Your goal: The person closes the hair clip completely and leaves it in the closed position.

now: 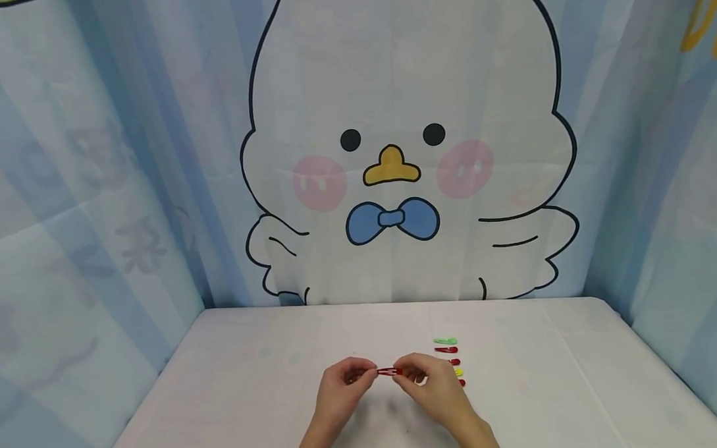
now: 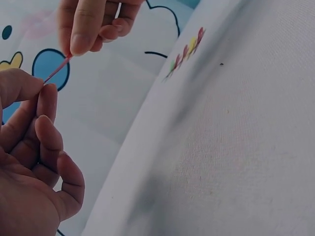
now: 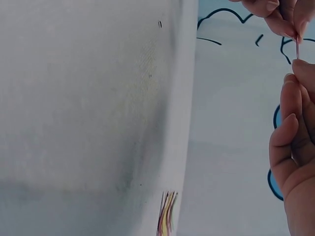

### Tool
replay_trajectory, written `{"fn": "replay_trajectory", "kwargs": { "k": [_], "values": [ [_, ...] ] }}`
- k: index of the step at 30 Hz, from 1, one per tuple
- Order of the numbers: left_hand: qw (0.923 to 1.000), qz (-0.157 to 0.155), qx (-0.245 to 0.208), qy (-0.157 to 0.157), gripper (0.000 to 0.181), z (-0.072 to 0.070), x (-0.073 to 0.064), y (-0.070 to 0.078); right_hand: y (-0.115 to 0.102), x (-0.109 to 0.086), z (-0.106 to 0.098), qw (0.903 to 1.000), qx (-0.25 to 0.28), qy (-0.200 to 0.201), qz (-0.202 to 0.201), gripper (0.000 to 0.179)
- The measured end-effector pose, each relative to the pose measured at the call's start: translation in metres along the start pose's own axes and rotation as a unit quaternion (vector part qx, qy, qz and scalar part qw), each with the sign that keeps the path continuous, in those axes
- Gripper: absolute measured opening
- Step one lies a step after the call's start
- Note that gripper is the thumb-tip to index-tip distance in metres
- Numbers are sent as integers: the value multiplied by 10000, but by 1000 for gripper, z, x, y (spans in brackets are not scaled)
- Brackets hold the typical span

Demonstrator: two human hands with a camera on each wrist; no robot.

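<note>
A red snap hair clip (image 1: 389, 372) is held level above the white table, stretched between both hands. My left hand (image 1: 343, 390) pinches its left end between thumb and index finger. At its wider right end, the thumb and index finger of my right hand (image 1: 431, 386) pinch it. In the left wrist view the clip (image 2: 58, 69) shows edge-on as a thin red strip, and the other left fingers curl loosely below. The right wrist view also shows the clip (image 3: 297, 49) edge-on between the two sets of fingertips.
Beyond my right hand a column of hair clips lies on the table (image 1: 251, 373): a green clip (image 1: 445, 341) farthest back, a red clip (image 1: 446, 349), then more red and a yellow clip (image 1: 458, 372), partly hidden by the hand. A patterned curtain (image 1: 413, 261) stands behind the table.
</note>
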State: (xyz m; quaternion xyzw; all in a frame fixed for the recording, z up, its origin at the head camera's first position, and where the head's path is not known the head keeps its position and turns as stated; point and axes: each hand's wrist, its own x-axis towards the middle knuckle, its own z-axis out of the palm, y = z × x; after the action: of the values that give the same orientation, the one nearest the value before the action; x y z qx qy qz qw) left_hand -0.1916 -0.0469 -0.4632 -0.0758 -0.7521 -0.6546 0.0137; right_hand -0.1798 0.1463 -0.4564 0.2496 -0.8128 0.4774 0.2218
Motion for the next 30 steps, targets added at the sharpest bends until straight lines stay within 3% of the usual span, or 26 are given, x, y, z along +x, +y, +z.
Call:
{"fn": "replay_trajectory", "kwargs": {
  "k": [10,17,25,30],
  "values": [
    [9998,42,204,-39,17,-9,0,-1,3,3,-1,9997,-175,-48,-179,23],
    [9992,77,380,-42,19,-15,0,-2,7,4,-7,9977,-433,145,-500,25],
    [9979,177,613,-92,19,-28,0,-1,14,0,-20,9966,-692,140,-437,28],
    [9965,287,782,-81,19,-39,0,-1,18,-4,-29,9963,-828,141,-193,29]
  ]
}}
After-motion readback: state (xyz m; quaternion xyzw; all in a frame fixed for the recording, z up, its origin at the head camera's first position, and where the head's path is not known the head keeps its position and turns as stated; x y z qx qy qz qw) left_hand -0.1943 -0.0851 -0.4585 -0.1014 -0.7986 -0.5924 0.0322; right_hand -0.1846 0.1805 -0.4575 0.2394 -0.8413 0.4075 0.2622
